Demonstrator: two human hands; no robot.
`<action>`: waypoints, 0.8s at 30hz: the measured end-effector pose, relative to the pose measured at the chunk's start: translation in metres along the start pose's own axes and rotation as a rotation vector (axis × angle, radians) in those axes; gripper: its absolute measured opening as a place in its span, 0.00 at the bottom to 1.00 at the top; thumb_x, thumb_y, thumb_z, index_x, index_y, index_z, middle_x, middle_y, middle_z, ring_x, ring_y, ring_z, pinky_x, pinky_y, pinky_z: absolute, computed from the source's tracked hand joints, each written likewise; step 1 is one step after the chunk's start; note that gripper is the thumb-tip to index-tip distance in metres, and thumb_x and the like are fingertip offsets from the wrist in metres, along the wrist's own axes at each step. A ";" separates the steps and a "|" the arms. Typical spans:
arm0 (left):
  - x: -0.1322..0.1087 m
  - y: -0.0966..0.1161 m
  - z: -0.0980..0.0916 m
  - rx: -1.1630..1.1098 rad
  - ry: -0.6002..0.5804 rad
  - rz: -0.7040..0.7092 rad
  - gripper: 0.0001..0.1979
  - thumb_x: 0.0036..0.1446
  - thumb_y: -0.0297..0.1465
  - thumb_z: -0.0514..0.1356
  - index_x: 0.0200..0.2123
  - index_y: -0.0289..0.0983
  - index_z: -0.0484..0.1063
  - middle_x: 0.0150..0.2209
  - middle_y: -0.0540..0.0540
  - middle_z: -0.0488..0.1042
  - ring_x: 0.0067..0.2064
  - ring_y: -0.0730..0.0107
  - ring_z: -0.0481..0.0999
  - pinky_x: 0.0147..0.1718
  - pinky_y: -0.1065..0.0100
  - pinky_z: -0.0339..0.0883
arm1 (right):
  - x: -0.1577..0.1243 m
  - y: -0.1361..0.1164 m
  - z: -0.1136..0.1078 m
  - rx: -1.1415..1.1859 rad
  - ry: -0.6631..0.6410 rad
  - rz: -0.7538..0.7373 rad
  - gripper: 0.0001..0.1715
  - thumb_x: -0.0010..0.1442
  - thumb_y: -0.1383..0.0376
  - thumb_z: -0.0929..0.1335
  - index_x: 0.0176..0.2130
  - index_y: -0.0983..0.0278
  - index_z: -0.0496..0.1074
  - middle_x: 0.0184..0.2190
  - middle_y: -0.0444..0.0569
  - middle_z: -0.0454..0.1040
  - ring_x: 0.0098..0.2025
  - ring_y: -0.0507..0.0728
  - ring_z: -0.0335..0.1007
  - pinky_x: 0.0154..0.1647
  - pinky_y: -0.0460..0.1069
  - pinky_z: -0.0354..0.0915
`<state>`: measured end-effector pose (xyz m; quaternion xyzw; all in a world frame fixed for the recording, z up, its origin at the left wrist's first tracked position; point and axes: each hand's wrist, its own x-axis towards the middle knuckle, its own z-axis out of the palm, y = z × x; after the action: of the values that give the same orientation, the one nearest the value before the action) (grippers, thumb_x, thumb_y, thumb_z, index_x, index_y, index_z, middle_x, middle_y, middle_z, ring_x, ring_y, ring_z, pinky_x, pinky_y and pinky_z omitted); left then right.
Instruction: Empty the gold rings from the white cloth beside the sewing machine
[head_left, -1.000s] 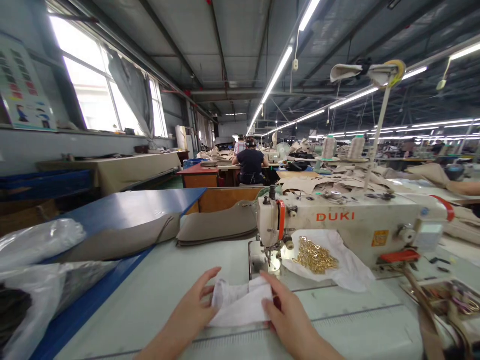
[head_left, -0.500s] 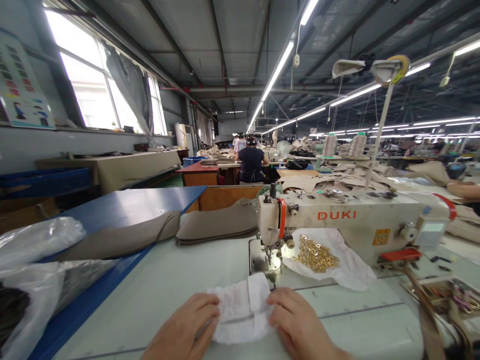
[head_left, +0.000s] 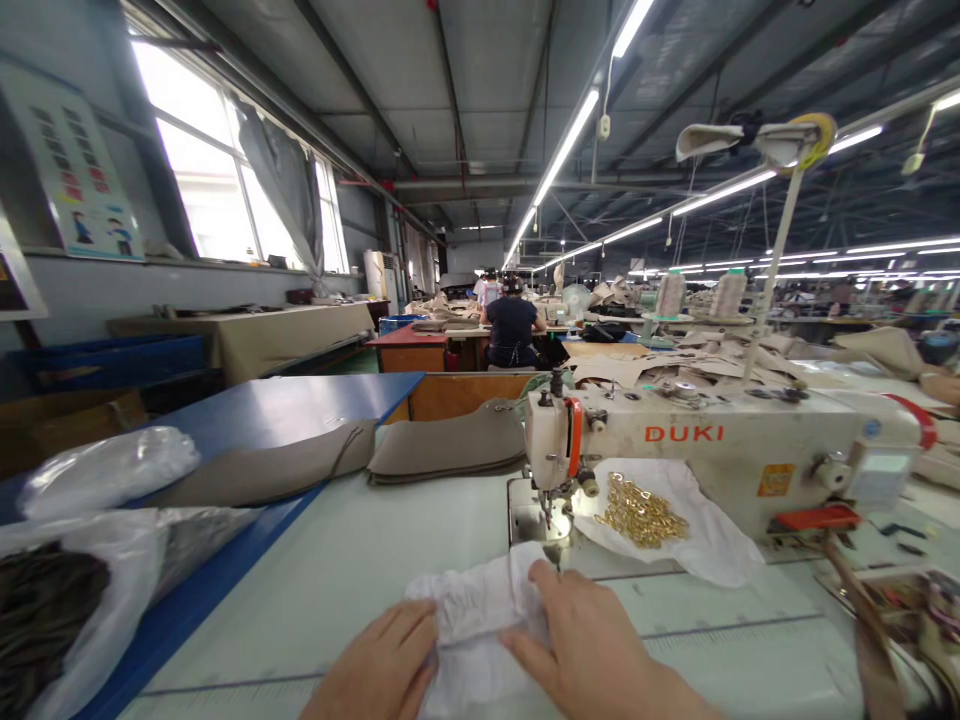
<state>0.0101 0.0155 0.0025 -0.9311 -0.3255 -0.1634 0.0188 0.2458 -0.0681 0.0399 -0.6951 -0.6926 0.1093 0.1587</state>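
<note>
A folded piece of white cloth [head_left: 480, 610], thin and creased, lies on the sewing machine table just in front of the machine's needle area. My left hand [head_left: 386, 655] grips its left edge, fingers curled and the fingertips on the fabric. On the right side, my right hand [head_left: 585, 640] holds the cloth, index finger near the upper corner and thumb lower down on the folded part. The undersides of both hands are hidden. Beyond the cloth stands the sewing machine [head_left: 720, 470], its presser foot and lit needle plate a short way ahead of my right hand.
Gold-coloured metal clasps [head_left: 641, 510] lie on a white sheet [head_left: 720, 560] beside the needle. Stacked grey-brown panels [head_left: 450, 445] sit behind left. A plastic bag of dark pieces [head_left: 52, 620] is at far left, a parts tray [head_left: 900, 600] at right. A person [head_left: 514, 325] sits ahead.
My right hand has moved in over the cloth's right part, its thumb now on top of the fold. The cloth has shifted slightly left and its flap is partly covered.
</note>
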 end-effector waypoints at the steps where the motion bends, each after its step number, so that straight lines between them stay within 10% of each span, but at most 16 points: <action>1: 0.002 0.003 0.000 0.046 -0.004 0.008 0.19 0.55 0.26 0.55 0.49 0.43 0.72 0.51 0.45 0.75 0.50 0.58 0.75 0.51 0.61 0.69 | 0.004 -0.005 0.003 -0.032 0.008 0.006 0.20 0.58 0.56 0.63 0.45 0.66 0.67 0.38 0.59 0.75 0.41 0.68 0.71 0.39 0.56 0.62; 7: 0.003 0.009 0.002 0.264 -0.218 -0.031 0.30 0.49 0.16 0.49 0.54 0.41 0.68 0.55 0.41 0.72 0.51 0.53 0.74 0.49 0.55 0.70 | 0.015 0.004 0.022 -0.076 0.038 0.047 0.20 0.51 0.76 0.61 0.44 0.65 0.67 0.39 0.57 0.74 0.42 0.64 0.71 0.39 0.53 0.61; 16: -0.006 -0.004 -0.019 0.007 -0.121 -0.175 0.13 0.56 0.29 0.54 0.39 0.42 0.77 0.41 0.42 0.79 0.43 0.53 0.77 0.46 0.51 0.70 | 0.005 0.075 0.026 0.780 0.046 0.174 0.18 0.49 0.69 0.62 0.43 0.63 0.63 0.18 0.36 0.57 0.21 0.52 0.59 0.23 0.46 0.54; 21: -0.004 -0.014 -0.021 -0.016 -0.118 -0.141 0.10 0.50 0.33 0.61 0.37 0.44 0.78 0.52 0.41 0.73 0.53 0.48 0.72 0.52 0.47 0.66 | -0.004 0.068 0.015 0.232 0.072 0.127 0.36 0.46 0.74 0.63 0.56 0.65 0.63 0.32 0.49 0.74 0.36 0.59 0.70 0.38 0.52 0.63; 24: -0.002 -0.017 -0.014 -0.016 -0.080 -0.086 0.17 0.50 0.32 0.59 0.45 0.42 0.76 0.53 0.40 0.73 0.52 0.51 0.74 0.52 0.54 0.67 | -0.001 0.049 0.001 -0.087 0.141 -0.052 0.49 0.42 0.80 0.64 0.62 0.61 0.56 0.61 0.57 0.61 0.60 0.66 0.57 0.58 0.59 0.55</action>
<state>-0.0062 0.0259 0.0136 -0.9222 -0.3642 -0.1295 -0.0088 0.2907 -0.0682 0.0204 -0.6890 -0.7017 0.0255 0.1796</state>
